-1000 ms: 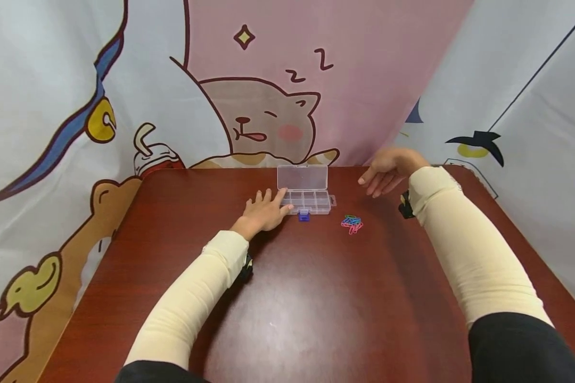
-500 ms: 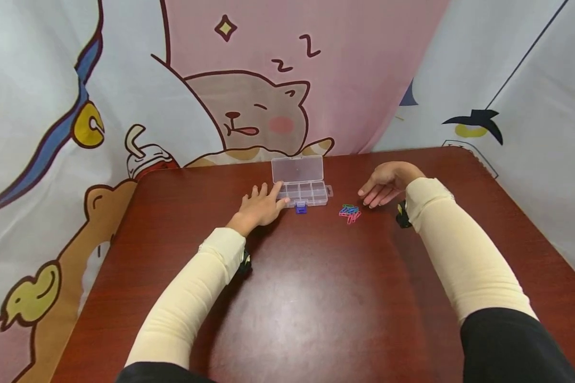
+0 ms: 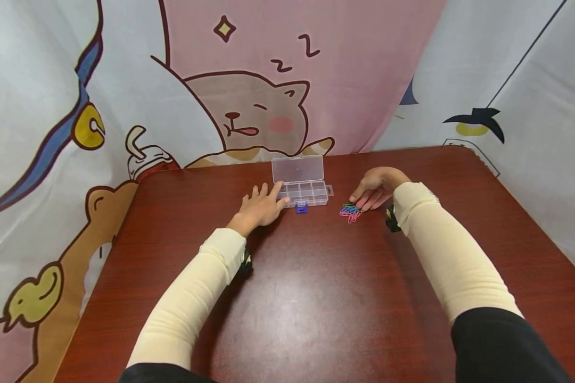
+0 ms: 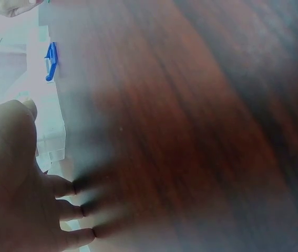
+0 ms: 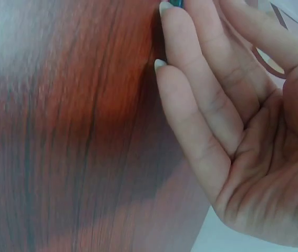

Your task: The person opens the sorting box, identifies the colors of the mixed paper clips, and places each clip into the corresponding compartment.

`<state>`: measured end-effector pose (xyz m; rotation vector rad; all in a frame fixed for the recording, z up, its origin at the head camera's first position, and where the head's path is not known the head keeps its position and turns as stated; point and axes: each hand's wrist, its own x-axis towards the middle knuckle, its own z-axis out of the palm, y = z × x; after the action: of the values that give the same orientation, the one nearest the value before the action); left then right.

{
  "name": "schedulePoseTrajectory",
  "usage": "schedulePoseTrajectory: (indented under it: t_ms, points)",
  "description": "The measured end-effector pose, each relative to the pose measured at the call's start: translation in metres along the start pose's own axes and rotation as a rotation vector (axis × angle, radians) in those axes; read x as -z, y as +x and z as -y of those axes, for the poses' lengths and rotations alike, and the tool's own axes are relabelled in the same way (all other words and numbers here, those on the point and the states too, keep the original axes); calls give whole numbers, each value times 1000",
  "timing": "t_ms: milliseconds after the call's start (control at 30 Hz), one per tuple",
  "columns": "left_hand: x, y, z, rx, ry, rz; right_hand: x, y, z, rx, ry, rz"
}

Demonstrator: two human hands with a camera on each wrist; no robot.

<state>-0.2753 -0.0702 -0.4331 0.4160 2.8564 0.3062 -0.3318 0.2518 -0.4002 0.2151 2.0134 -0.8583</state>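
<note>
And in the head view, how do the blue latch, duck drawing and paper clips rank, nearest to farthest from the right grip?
1. Paper clips: just left of the right grip.
2. Blue latch: farther left, on the clear box.
3. Duck drawing: at the picture's far left.

Clear rectangular plastic box [image 3: 304, 187] left of multicoloured looped paperclips [image 3: 350, 212].
Both on brown wooden table [image 3: 287, 298]; pink-and-white printed cloth [image 3: 364, 64] behind.

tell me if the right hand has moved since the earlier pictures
Yes: against the compartment box in the head view, the right hand has moved left and lower, toward the paper clips.
</note>
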Motion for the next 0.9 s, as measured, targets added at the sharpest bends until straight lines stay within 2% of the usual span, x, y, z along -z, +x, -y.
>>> schedulePoseTrajectory:
  t_ms: [567,900]
  points:
    - [0,2,1,-11,-7,-24,-17,0,16,7,-172,-52]
    - [-2,1,0,-4,0,-6,-24,0,14,41,-202,-74]
